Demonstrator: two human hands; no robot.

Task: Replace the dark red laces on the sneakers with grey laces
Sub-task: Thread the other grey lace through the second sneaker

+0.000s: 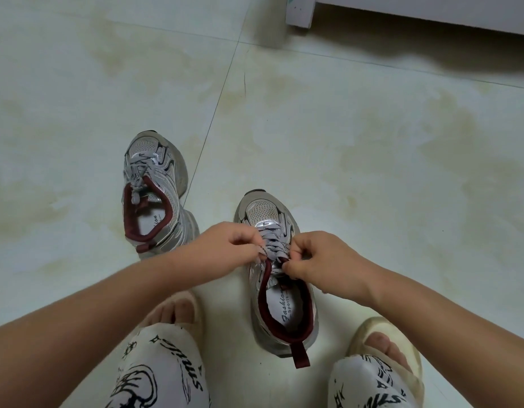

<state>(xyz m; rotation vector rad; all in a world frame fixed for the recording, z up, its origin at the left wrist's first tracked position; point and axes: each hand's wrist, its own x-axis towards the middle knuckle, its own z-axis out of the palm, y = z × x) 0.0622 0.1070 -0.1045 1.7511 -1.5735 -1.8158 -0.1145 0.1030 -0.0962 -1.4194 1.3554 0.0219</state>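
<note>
Grey patterned laces [271, 244] run across the front of the near silver-and-white mesh sneaker with the dark red lining [280, 278], and we take that shoe as our landmark on the pale tiled floor [372, 148]. Our left hand [228, 245] comes in from the shoe's left side, fingers curled and pinching a strand of the grey lace at the upper eyelets. Our right hand [316, 260] comes in from the shoe's right side, thumb and fingers closed tight on the lace end just above the mouth of the shoe. The laced section lies between the two hands, touching both, with the toe of the shoe pointing away from us. Left of the landmark shoe and farther from us stands the second matching sneaker [154, 189], already threaded with grey laces, its ends hanging into the opening. Nearer to us than the landmark shoe we see our knees in white trousers with black print [163, 369] and cream slippers [384, 346] on our feet. A white furniture base [302, 13] stands well beyond the shoe.
</note>
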